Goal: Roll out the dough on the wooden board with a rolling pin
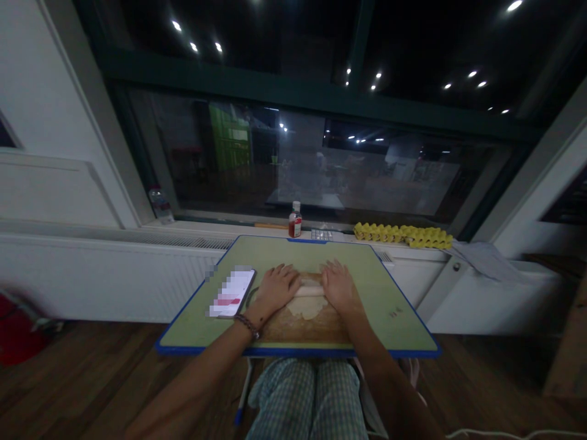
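Note:
A pale rolling pin (310, 291) lies crosswise over a thin, flattened sheet of dough (306, 307). Beneath the dough is a wooden board (300, 330) on the green tabletop. My left hand (279, 287) lies flat over the pin's left end, palm down with fingers stretched forward. Over the right end my right hand (339, 286) rests the same way, its fingers extended and slightly apart. Both ends of the pin are hidden under my hands. A beaded bracelet circles my left wrist.
Left of the board, a phone (233, 293) with a lit screen lies on the blue-edged table (389, 318). Along the windowsill behind stand a small bottle with red liquid (295, 221), a yellow egg tray (403, 234) and a clear bottle (160, 205). A red bucket (21, 330) sits at far left.

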The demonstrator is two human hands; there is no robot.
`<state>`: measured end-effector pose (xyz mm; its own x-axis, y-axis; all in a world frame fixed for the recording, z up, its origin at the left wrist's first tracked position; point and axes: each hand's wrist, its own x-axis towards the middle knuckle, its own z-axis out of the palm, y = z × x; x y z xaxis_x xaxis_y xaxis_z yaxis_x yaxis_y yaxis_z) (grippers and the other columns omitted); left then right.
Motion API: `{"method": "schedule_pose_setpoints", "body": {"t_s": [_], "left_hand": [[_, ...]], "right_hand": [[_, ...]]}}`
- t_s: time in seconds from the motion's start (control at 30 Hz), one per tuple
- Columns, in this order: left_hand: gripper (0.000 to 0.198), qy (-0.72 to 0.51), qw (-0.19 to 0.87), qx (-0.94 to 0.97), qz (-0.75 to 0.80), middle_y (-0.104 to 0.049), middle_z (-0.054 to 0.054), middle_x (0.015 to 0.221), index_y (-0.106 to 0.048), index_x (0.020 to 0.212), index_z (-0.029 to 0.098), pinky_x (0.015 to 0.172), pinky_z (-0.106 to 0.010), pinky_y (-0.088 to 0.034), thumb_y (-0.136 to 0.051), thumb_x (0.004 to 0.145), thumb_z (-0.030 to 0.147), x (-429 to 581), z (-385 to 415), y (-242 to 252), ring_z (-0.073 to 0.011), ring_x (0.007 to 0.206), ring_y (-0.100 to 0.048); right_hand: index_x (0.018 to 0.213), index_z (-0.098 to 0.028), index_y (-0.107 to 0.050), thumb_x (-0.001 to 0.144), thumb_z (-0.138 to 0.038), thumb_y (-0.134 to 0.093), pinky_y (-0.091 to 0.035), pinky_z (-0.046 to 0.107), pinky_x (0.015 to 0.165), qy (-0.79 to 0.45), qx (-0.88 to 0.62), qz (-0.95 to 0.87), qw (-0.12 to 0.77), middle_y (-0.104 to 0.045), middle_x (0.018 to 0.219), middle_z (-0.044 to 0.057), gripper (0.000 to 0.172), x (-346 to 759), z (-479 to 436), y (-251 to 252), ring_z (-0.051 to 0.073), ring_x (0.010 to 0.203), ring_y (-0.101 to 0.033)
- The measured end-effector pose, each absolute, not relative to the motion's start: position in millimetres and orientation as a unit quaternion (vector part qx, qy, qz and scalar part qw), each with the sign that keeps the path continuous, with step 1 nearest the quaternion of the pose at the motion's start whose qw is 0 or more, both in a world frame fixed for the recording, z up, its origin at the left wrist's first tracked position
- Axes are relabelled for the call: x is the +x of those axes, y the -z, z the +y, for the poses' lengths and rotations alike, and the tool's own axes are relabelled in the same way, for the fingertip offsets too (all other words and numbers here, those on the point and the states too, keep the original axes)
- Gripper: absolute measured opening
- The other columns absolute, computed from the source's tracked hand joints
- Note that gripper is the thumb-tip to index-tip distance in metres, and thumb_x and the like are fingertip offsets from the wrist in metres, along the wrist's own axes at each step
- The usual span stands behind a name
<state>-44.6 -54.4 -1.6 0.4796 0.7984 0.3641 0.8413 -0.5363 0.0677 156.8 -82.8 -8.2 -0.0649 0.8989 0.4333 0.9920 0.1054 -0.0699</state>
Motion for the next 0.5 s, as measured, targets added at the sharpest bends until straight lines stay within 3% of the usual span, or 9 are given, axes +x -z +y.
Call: {"method": "schedule_pose_setpoints", "body": {"t_s": [0.1, 0.2, 0.37, 0.5], "left_hand": [[0.042, 0.179, 0.054, -0.866, -0.463, -0.058, -0.006, 0.142, -0.065, 0.125, 0.023, 0.11, -0.047, -0.035, -0.035, 0.101, 0.04, -47, -57, 0, -0.0281, 0.133, -0.048], [0.043, 0.182, 0.03, -0.885, -0.427, -0.054, -0.006, 0.146, -0.06, 0.131, 0.023, 0.112, -0.044, -0.034, -0.036, 0.101, 0.041, -61, -59, 0, -0.0254, 0.135, -0.045], [0.041, 0.194, -0.023, -0.894, -0.404, -0.067, -0.007, 0.127, -0.064, 0.124, 0.021, 0.102, -0.037, -0.043, -0.038, 0.101, 0.042, -92, -74, 1, -0.0221, 0.118, -0.059], [0.034, 0.19, 0.03, -0.886, -0.421, -0.068, -0.008, 0.122, -0.061, 0.125, 0.021, 0.097, -0.039, -0.045, -0.052, 0.095, 0.035, -97, -85, -2, -0.0249, 0.113, -0.061]], "right_hand": [[0.136, -0.019, -0.057, 0.102, -0.028, -0.036, -0.02, 0.047, 0.119, 0.116, -0.573, -0.788, 0.194, -0.052, 0.146, 0.009, 0.041, 152, -97, 13, 0.023, 0.141, -0.037], [0.138, -0.024, -0.055, 0.1, -0.033, -0.047, -0.032, 0.039, 0.115, 0.063, -0.516, -0.831, 0.198, -0.055, 0.144, 0.006, 0.04, 152, -105, 17, 0.019, 0.132, -0.047], [0.12, -0.02, -0.066, 0.096, -0.041, -0.057, -0.042, 0.036, 0.105, 0.067, -0.572, -0.796, 0.185, -0.064, 0.128, 0.01, 0.033, 154, -110, 13, 0.023, 0.119, -0.057], [0.118, -0.019, -0.065, 0.099, -0.044, -0.05, -0.046, 0.034, 0.097, 0.089, -0.594, -0.785, 0.149, -0.063, 0.126, 0.011, 0.035, 150, -117, 6, 0.023, 0.112, -0.061]]}}
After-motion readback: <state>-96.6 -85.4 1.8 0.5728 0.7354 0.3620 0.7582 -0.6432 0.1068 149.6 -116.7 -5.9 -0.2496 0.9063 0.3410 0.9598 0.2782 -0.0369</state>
